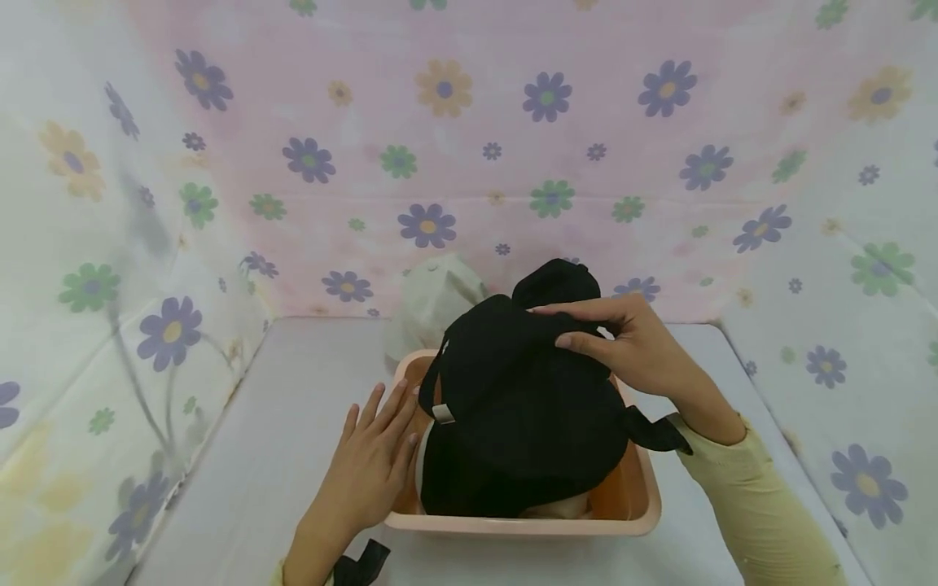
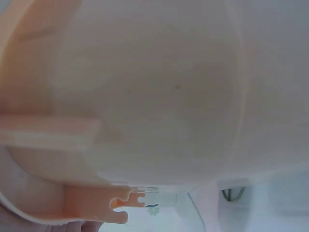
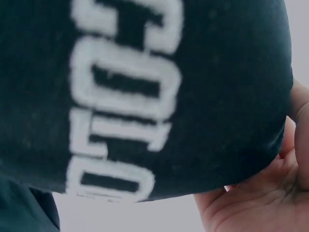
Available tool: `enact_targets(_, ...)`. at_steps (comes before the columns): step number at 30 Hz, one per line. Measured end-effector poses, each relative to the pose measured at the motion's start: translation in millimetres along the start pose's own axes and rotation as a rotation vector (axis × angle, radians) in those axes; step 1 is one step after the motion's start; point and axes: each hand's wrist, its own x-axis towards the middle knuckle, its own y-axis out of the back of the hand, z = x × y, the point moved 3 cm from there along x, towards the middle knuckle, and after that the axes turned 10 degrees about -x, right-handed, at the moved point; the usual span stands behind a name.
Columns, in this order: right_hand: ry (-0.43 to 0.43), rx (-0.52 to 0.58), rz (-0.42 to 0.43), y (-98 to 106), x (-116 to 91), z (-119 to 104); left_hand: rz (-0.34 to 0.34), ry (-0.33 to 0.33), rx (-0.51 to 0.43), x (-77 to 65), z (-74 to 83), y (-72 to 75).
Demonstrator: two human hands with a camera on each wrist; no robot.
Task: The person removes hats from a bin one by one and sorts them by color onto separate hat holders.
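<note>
A peach plastic basin stands on the table with black caps heaped in it. My right hand pinches a black cap at its right side, thumb near me and fingers on the far side. White block lettering shows on black cloth in the right wrist view, with my palm at its edge. A strap with a pale tag hangs at the cap's left. My left hand lies along the basin's left side, fingers straight. The basin's outer wall fills most of the left wrist view.
A white cap sits behind the basin, partly hidden by the black caps. Another rounded black piece sticks up beyond my right hand. Flower-printed cloth walls in the white table at the back and both sides.
</note>
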Motion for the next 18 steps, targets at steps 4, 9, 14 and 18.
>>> enact_targets(4, 0.007, -0.017, 0.073, 17, 3, -4, -0.003, 0.005, 0.012, 0.1, 0.8, -0.2)
enact_targets(9, 0.03, 0.054, 0.196, 45, 8, -3, 0.001, -0.003, -0.001, 0.3, 0.8, 0.2)
enact_targets(14, -0.014, -0.054, 0.297, 69, 17, 12, 0.005, -0.02, -0.014, 1.3, 0.4, 1.1)
enact_targets(18, -0.05, -0.123, 0.347, 79, 27, 33, 0.01, -0.02, -0.022, 1.5, -0.5, 0.8)
